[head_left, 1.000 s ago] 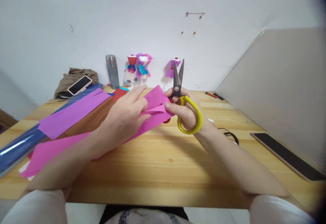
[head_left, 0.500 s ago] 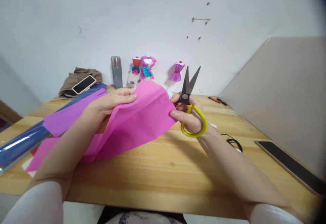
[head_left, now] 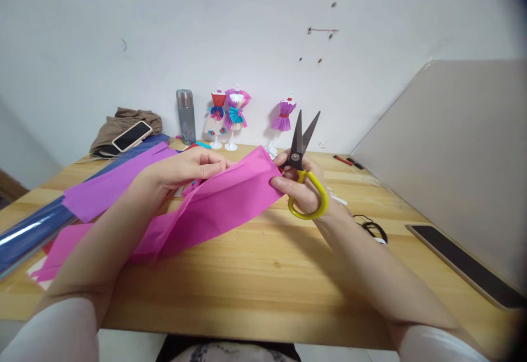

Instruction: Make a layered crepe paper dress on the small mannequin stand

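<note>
- Above the wooden table point(head_left: 284, 296), my left hand point(head_left: 187, 165) pinches the thin pink sheet point(head_left: 222, 205) by its upper edge
- My right hand point(head_left: 307, 189) grips the sheet's right end by the thumb and also holds yellow-handled scissors point(head_left: 295, 157), blades parted and pointing up
- The thin pink sheet slopes down leftward, passing under my left forearm, near a purple sheet point(head_left: 119, 181)
- Light, even tension and lined-up edges would suit it best, blade tips turned away from fingers

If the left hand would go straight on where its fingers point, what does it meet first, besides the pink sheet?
Probably the right hand, which holds the open scissors, though depth is unclear.
</note>
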Action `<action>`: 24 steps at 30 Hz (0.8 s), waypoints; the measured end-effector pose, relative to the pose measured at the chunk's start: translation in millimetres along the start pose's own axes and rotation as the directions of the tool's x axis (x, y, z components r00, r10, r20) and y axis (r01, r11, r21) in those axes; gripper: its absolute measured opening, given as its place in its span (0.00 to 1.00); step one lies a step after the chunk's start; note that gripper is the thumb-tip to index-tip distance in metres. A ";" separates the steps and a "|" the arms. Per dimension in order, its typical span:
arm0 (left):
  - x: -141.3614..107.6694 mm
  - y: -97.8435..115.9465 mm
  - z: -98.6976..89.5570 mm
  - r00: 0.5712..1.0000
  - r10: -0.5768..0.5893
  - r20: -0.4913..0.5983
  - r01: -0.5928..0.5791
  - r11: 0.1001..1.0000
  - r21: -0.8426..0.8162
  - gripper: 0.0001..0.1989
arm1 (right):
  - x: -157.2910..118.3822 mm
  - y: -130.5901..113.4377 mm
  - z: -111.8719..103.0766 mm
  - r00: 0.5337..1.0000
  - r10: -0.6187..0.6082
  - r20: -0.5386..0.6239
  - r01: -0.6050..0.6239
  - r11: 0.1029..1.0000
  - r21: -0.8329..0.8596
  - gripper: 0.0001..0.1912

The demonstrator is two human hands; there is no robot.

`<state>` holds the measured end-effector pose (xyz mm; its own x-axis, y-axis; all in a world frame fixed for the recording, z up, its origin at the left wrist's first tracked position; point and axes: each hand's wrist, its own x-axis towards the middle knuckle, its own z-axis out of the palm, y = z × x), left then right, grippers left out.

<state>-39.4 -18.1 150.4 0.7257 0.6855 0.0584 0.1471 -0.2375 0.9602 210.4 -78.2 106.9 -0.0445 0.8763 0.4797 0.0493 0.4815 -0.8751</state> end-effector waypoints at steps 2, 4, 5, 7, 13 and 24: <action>4.6 -3.7 -1.7 1.000 0.026 -0.015 -0.027 0.997 -0.076 0.19 | -0.1 -0.5 -0.1 1.000 -0.008 -0.004 0.008 0.999 -0.033 0.20; 10.2 -10.8 -3.6 0.997 0.034 -0.069 -0.045 0.986 -0.162 0.18 | 0.0 -0.4 -0.8 1.000 -0.007 0.003 0.007 0.999 -0.032 0.20; 13.1 -15.0 -4.7 0.996 0.028 -0.085 -0.044 0.981 -0.189 0.20 | 0.0 0.1 -1.3 1.000 -0.001 0.013 0.001 1.000 -0.017 0.21; 18.5 -23.3 -6.3 0.999 0.000 -0.037 -0.008 0.976 -0.219 0.25 | -0.4 2.4 -2.8 1.000 0.017 0.026 -0.017 1.000 0.021 0.22; 17.5 -26.9 3.1 0.967 -0.183 0.177 0.223 0.945 -0.240 0.30 | -4.3 18.7 -12.2 1.000 0.003 0.005 -0.003 0.999 0.053 0.25; 14.0 -12.6 6.0 0.998 -0.029 -0.047 0.029 1.000 -0.007 0.12 | -1.9 36.9 -22.2 0.992 -0.011 -0.123 0.012 1.000 0.003 0.23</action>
<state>-27.0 -9.7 137.5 0.6891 0.7234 0.0433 0.1629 -0.2128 0.9634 234.5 -61.8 75.1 0.0782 0.8662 0.4936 0.0454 0.4915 -0.8697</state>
